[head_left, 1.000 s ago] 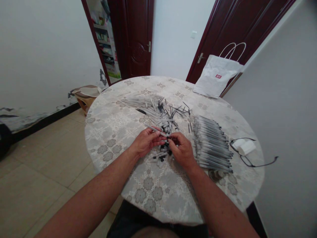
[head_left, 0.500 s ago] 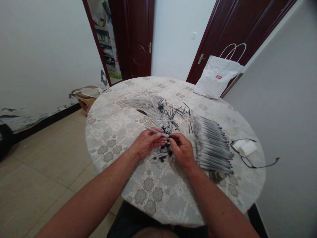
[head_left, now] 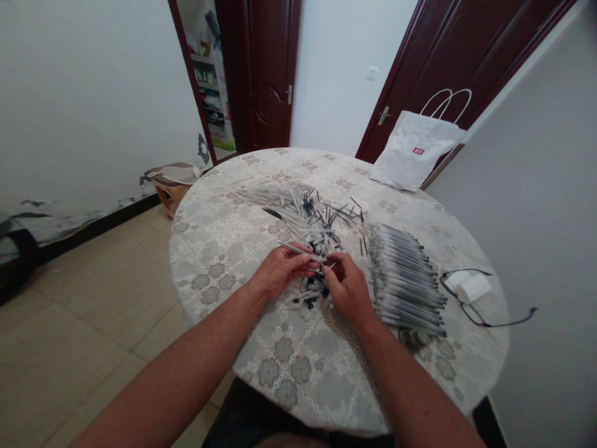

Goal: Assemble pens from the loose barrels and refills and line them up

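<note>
My left hand [head_left: 285, 269] is closed on a slim whitish pen barrel [head_left: 298, 251], which slants down to the right across its fingers. At the barrel's right end, the thumb and fingers of my right hand [head_left: 344, 280] are pinched together; whether they grip the pen's end or a small part is too small to tell. Beneath and beyond both hands lies a loose heap of pen parts: pale barrels [head_left: 275, 194], thin dark refills [head_left: 342, 213] and small black pieces [head_left: 305, 303]. To the right of my right hand, many pens [head_left: 410, 280] lie side by side in a thick stack.
The round table has a flowered cloth [head_left: 214, 249]. Eyeglasses [head_left: 485, 323] and a white folded wad [head_left: 473, 286] lie at the right. A small round object [head_left: 413, 339] sits below the stack. At the back right stands a white paper bag [head_left: 415, 152]. A stool [head_left: 172, 183] is beyond the left edge.
The whole view has shifted slightly, so everything appears a little further right and lower. Both hands stay together at the same pen, with only small finger movement.
</note>
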Available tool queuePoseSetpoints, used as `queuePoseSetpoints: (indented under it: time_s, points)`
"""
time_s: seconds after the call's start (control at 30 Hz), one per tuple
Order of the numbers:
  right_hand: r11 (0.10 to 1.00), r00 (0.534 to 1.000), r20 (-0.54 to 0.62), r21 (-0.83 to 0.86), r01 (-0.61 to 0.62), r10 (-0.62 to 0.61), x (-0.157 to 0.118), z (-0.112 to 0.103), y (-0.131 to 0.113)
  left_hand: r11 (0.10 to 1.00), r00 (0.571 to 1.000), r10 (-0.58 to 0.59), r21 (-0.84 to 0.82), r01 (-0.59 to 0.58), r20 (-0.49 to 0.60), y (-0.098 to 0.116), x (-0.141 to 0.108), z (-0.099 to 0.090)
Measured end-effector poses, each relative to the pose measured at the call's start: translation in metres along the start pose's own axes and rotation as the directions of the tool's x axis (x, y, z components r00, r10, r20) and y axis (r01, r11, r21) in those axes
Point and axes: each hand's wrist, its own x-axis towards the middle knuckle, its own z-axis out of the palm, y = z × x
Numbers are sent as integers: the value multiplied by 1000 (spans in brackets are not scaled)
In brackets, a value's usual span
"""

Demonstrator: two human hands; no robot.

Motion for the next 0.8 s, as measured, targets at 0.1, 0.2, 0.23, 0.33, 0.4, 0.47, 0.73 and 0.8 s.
queuePoseSetpoints:
  time_s: [0.1, 0.2, 0.23, 0.33, 0.4, 0.47, 0.73, 0.8]
  points:
    - [999, 1000, 21, -48, 11, -10, 0, 0, 0, 1000, 1000, -3, 9, 3, 12, 0, -1, 0]
    - [996, 998, 57, -83, 14, -10, 0, 0, 1, 999, 999, -22, 28, 21, 24, 0, -2, 1]
    - [996, 998, 67, -85, 7, -2, 0, 0, 1, 999, 999, -30, 34, 29, 27, 0, -2, 1]
    - [999, 997, 66, -45, -23, 26, -1, -1, 1, 999, 999, -35, 41, 34, 20, 1, -3, 2]
    - [1000, 999, 43, -10, -21, 21, -1, -1, 0, 999, 1000, -21, 33, 21, 6, 1, -3, 2]
    - [1000, 1000, 16, 2, -7, 7, -2, -1, -1, 1000, 1000, -8, 26, 8, -3, 2, -2, 2]
    - [997, 995, 102, -74, -11, 18, -1, 0, -1, 997, 999, -43, 57, 43, -5, 3, -3, 2]
    - [999, 996, 90, -49, -22, 26, -2, -1, 0, 997, 999, -38, 61, 38, -2, 2, -2, 2]
